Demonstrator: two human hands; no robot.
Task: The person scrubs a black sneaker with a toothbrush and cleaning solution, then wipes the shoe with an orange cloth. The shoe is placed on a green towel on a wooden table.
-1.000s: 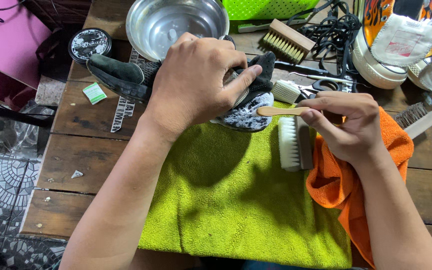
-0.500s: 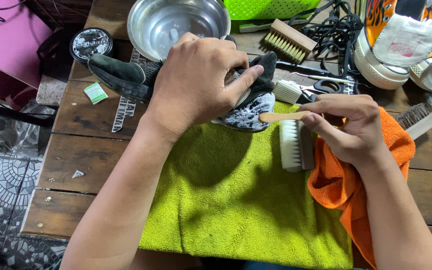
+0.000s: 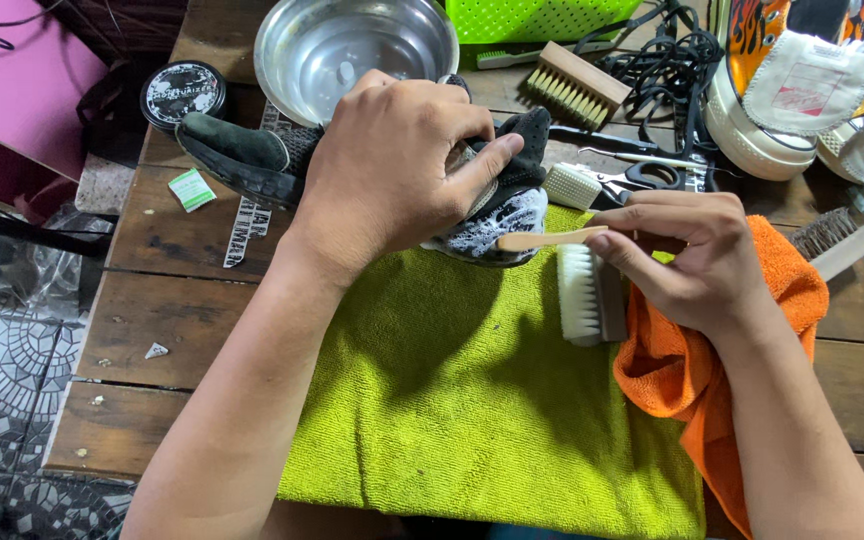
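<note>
Nearest the camera, a green towel (image 3: pixel 472 400) is spread over the wooden desk (image 3: pixel 162 330), with an orange cloth (image 3: pixel 692 370) bunched up at its right edge. Just past that, a thin wooden brush (image 3: pixel 547 239) is pinched in the right hand (image 3: pixel 692 255), fingers closed on the handle, tip touching the soapy sole of a dark shoe (image 3: pixel 492 215). A white-bristled brush (image 3: pixel 584 293) is lying right under it on the towel. The shoe is gripped from above by the left hand (image 3: pixel 392 170), fingers wrapped tight, and it's held over the towel's far edge. Further back, a steel bowl (image 3: pixel 352 45), a round tin (image 3: pixel 184 93), scissors (image 3: pixel 642 178), another brush (image 3: pixel 572 85) and a green basket (image 3: pixel 542 18) can be seen.
</note>
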